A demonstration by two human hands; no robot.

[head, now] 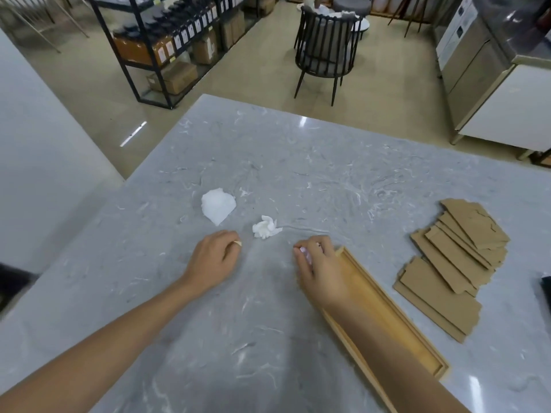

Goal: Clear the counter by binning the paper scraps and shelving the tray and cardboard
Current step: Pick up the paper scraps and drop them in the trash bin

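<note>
Two white paper scraps lie on the grey marble counter (298,162): a flatter torn piece (217,206) and a small crumpled one (266,228) to its right. My left hand (213,259) rests on the counter just left of and below the crumpled scrap, its fingers curled under and holding nothing I can see. My right hand (317,263) is curled, with something small and pale pink at its fingertips. It lies over the far end of a long, shallow wooden tray (396,323). A fanned stack of brown cardboard pieces (456,263) sits to the right.
A dark object (546,286) pokes in at the counter's right edge. Beyond the counter stand a black shelving rack (167,40) with bottles and boxes, a dark slatted chair (325,52) and steel cabinets (483,64). No bin is in view.
</note>
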